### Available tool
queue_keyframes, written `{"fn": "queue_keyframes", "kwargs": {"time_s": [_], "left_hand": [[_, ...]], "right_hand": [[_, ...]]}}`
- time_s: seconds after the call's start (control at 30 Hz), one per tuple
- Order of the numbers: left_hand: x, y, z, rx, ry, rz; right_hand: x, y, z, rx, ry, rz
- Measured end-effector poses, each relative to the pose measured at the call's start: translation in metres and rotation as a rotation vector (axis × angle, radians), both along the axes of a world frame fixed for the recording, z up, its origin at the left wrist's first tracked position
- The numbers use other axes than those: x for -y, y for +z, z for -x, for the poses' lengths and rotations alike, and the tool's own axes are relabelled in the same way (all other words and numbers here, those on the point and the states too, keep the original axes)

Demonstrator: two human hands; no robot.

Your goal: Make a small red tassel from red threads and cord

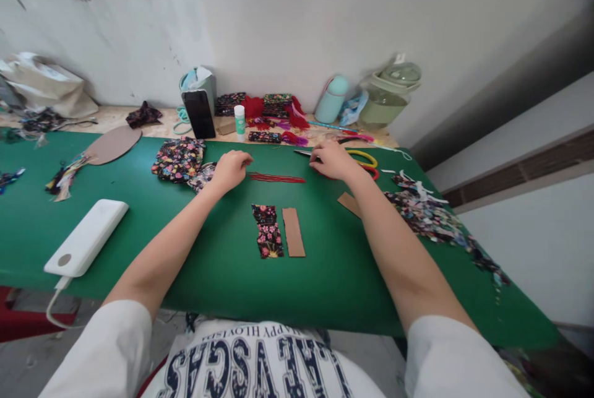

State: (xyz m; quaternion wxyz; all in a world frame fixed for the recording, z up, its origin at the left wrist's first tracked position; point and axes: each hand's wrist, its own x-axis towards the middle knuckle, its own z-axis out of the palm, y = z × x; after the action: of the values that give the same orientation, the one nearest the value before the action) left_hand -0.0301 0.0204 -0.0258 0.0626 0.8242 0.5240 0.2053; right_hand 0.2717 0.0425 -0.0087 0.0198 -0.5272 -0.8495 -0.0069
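Observation:
My left hand [232, 169] hovers by the left end of a thin bundle of red threads [277, 178], its fingers bent and tips close together. Whether a strand is between them is too small to tell. Beyond the right end of the threads, my right hand [330, 160] is curled over the middle of a pair of scissors [366, 155] with yellow and red handles. Its fingertips are partly hidden, so contact with the scissors is unclear. Nearer to me lie a floral fabric strip [269, 232] and a brown cardboard strip [294, 233], side by side. My right forearm partly covers another cardboard piece [349, 203].
Folded floral fabric [179, 160] lies left of my left hand; a fabric scrap heap [424, 212] is at right. Along the back stand a phone [198, 113], glue stick [239, 122], bottle [332, 99] and green jug [387, 98]. A white power bank [88, 237] sits left.

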Motion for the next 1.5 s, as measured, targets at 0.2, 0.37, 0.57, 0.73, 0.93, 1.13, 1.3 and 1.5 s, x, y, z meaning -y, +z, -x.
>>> {"fn": "queue_keyframes", "kwargs": {"time_s": [0.2,0.37,0.57,0.73,0.93,1.13,1.3,1.5], "left_hand": [[0.000,-0.001,0.000,0.002,-0.007,-0.006],[0.001,-0.001,-0.001,0.017,-0.015,0.001],[0.001,0.000,-0.001,0.074,-0.007,0.002],[-0.001,-0.002,-0.001,0.117,-0.026,-0.009],[-0.001,-0.005,-0.002,0.126,-0.038,-0.021],[-0.001,-0.004,-0.002,0.143,-0.037,-0.029],[0.000,-0.003,-0.002,0.152,-0.041,-0.035],[0.001,0.000,-0.003,0.200,-0.041,-0.010]], "right_hand": [[-0.001,-0.014,0.004,0.041,-0.117,-0.004],[-0.003,-0.022,0.005,0.051,-0.106,0.002],[-0.006,-0.013,-0.001,-0.259,-0.251,-0.106],[-0.009,0.010,-0.014,-0.753,-0.349,-0.162],[-0.009,0.023,-0.020,-1.193,-0.306,-0.330],[-0.002,0.036,-0.023,-1.264,-0.269,-0.410],[0.005,0.049,-0.027,-1.324,-0.265,-0.470],[0.014,0.062,-0.019,-1.355,-0.184,-0.419]]}}
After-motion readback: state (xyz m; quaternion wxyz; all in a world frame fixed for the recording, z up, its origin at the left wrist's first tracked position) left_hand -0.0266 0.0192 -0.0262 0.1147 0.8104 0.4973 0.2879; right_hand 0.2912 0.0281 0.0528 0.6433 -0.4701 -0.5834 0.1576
